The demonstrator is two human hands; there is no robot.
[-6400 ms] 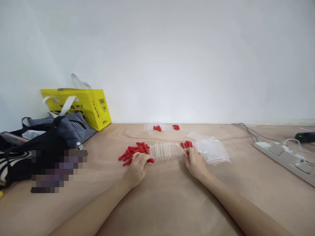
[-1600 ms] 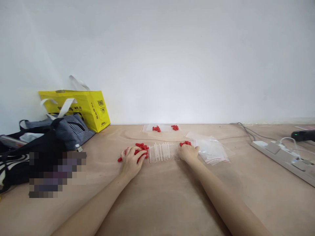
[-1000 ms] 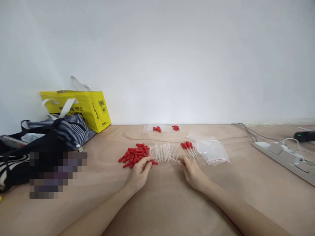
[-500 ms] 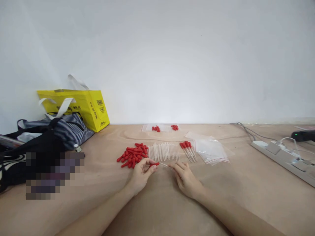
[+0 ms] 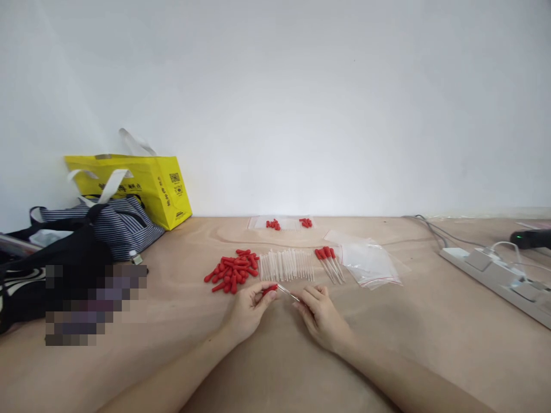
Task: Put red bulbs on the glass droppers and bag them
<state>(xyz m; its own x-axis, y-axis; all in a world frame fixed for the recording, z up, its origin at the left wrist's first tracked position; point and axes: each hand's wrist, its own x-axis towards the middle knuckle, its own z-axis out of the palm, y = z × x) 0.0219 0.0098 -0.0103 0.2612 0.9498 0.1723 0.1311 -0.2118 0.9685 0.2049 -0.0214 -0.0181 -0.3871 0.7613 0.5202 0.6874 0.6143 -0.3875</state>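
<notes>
Between thumb and fingers, my left hand point(image 5: 249, 307) pinches a red rubber dropper bulb point(image 5: 271, 288). My right hand point(image 5: 322, 315) has its fingers closed on a thin clear glass dropper tube point(image 5: 287, 293). The tube slants between the two hands, its left end at the mouth of the bulb; how deep it sits inside, I cannot tell. Behind my left hand lies a pile of red bulbs point(image 5: 232, 269). A row of clear tubes point(image 5: 286, 265) lies beyond both hands. To its right rest several droppers point(image 5: 330, 264) with red bulbs on their tubes.
Clear zip bags point(image 5: 370, 264) lie right of the droppers. Another bag point(image 5: 288, 223) with red bulbs is by the wall. A white power strip point(image 5: 495, 281) with plugs runs along the right. A yellow bag point(image 5: 163, 192) and a striped bag point(image 5: 124, 229) stand at left.
The right hand has shifted slightly and its fingers have curled closer around the tube. The tube now slants more steeply from the bulb. My left hand stays nearly in place.
</notes>
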